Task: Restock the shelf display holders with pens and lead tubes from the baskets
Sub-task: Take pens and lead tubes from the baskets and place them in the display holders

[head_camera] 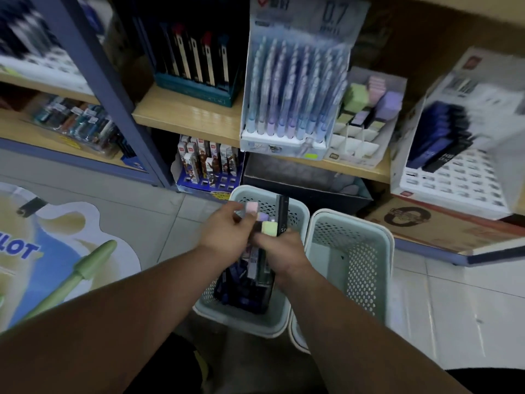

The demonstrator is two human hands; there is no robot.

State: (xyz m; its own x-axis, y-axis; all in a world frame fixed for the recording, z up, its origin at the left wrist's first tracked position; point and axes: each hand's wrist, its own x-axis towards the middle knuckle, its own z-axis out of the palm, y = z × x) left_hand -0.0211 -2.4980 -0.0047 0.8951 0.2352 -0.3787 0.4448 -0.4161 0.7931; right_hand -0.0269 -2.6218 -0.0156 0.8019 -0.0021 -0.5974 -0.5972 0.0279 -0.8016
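Pastel-capped lead tubes (267,228) are pinched in the curled fingers of your left hand (227,233) and right hand (279,251), above the pale green perforated plastic basket (267,327).

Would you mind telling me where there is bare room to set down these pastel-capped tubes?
The right basket looks nearly empty. Bare shelf board lies between the dark pen box and the 0.7 pen display. The pastel holder has open front slots. Crowded: the left basket, full of stock, where the left hand and right hand hold pastel-capped tubes.
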